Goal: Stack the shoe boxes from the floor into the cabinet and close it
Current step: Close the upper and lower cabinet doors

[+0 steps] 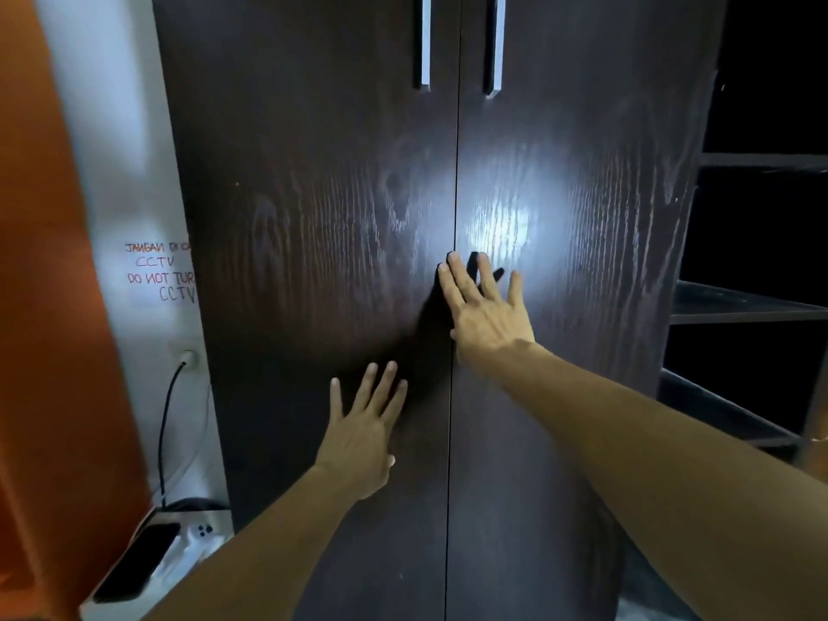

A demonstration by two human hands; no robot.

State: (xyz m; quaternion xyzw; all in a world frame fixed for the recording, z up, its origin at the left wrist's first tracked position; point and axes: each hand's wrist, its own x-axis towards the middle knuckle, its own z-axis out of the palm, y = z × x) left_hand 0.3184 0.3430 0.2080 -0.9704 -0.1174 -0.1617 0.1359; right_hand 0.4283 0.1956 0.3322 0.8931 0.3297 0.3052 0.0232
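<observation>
Two bare forearms are reaching in from the lower frame, left hand (360,434) and right hand (486,307) pressing flat, fingers apart, gripping nothing, against the cabinet (313,195) doors at centre; uneven pressure could be leaving one door ajar.

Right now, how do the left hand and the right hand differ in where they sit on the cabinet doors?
The left hand lies on the left door; the right hand lies on the right door. The right hand sits higher, by the centre seam; the left hand sits lower. Both are flat with spread fingers, and both doors look closed.
</observation>
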